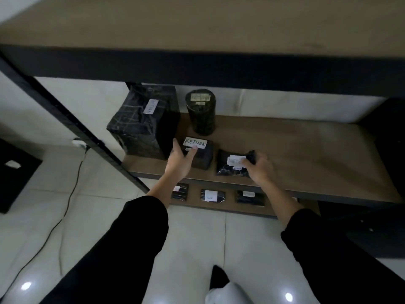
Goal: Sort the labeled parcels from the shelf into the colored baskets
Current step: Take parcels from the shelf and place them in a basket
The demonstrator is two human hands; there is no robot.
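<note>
On the middle shelf (295, 150) stand black-wrapped parcels with white labels. A small box (203, 157) marked RETURN sits near the front edge; my left hand (180, 160) is open around its left side, thumb on the label. To its right lies a flat soft parcel (230, 166), and my right hand (259, 167) is closed on its bunched right end. Behind them are a large box (144, 121) with a RETURN label and an upright cylinder parcel (200, 111). No basket is in view.
The top shelf board (197, 25) overhangs close above. On the lower shelf lie three small labeled parcels (211, 195). A black shelf post (72, 119) slants at left, with a cable (70, 198) on the tiled floor and a black box (15, 174) at far left.
</note>
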